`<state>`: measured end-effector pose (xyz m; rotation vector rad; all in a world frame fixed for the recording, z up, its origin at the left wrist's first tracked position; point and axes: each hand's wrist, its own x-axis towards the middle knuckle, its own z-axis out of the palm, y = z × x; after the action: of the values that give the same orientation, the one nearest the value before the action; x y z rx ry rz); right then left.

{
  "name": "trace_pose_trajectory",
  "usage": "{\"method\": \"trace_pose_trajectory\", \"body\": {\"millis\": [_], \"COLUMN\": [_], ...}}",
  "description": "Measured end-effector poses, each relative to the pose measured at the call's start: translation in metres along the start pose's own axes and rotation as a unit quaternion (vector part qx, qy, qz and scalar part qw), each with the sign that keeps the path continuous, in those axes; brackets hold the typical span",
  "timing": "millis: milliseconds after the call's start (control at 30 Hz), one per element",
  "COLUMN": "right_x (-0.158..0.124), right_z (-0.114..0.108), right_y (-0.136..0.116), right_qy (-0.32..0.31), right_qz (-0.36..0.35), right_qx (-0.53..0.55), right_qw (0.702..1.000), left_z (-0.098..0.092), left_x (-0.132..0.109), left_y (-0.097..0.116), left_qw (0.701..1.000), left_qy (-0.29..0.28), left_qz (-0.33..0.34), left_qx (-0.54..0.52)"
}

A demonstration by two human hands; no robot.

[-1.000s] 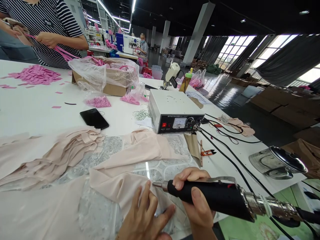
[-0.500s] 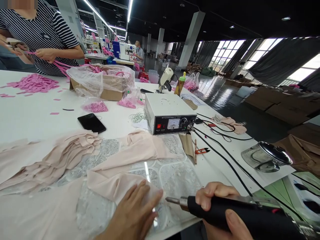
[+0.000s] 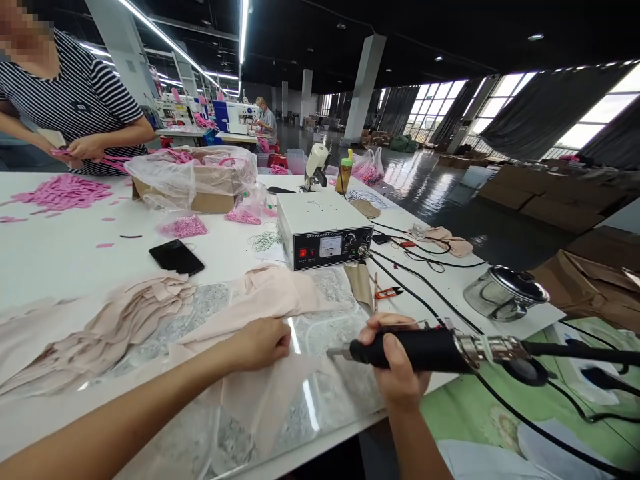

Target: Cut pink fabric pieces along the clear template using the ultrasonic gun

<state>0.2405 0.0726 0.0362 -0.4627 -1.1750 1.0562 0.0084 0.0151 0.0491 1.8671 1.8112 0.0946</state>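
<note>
My right hand (image 3: pixel 395 367) is closed around the black handle of a hand-held ultrasonic tool (image 3: pixel 425 350), whose metal tip points left over the glass plate (image 3: pixel 320 400). My left hand (image 3: pixel 260 343) is closed on a piece of pale pink fabric (image 3: pixel 265 400) lying on the plate, just left of the tool's tip. More pale pink fabric pieces (image 3: pixel 125 320) are piled to the left. The tool's black cable runs back to a white control box (image 3: pixel 323 230).
A black phone (image 3: pixel 176 257), small orange snips (image 3: pixel 387 292), a metal lid (image 3: pixel 505 293) and cables lie on the white table (image 3: pixel 60 260). A cardboard box in plastic (image 3: pixel 195 177) and pink pieces (image 3: pixel 63 190) sit further back. A person in a striped shirt (image 3: pixel 65 100) works at the far left.
My left hand slid forward over the fabric and closed on it. My right hand raised the tool back up and to the left. The view has pulled back and risen.
</note>
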Motion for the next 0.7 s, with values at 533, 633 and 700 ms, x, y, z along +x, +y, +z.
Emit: {"method": "trace_pose_trajectory", "body": {"millis": [533, 633, 700], "right_x": [-0.031, -0.034, -0.036], "right_z": [-0.03, -0.031, -0.031], "right_y": [-0.023, -0.023, -0.024], "right_qy": [0.133, 0.141, 0.15], "right_qz": [0.059, 0.054, 0.05], "right_qx": [0.087, 0.086, 0.084], "right_qw": [0.986, 0.985, 0.984], "left_z": [0.043, 0.047, 0.043], "left_x": [-0.002, 0.008, 0.016], "left_y": [-0.011, -0.002, -0.001], "left_qw": [0.961, 0.953, 0.947], "left_qy": [0.152, 0.168, 0.153], "left_qz": [0.227, 0.25, 0.283], "left_qx": [0.04, 0.035, 0.021]}}
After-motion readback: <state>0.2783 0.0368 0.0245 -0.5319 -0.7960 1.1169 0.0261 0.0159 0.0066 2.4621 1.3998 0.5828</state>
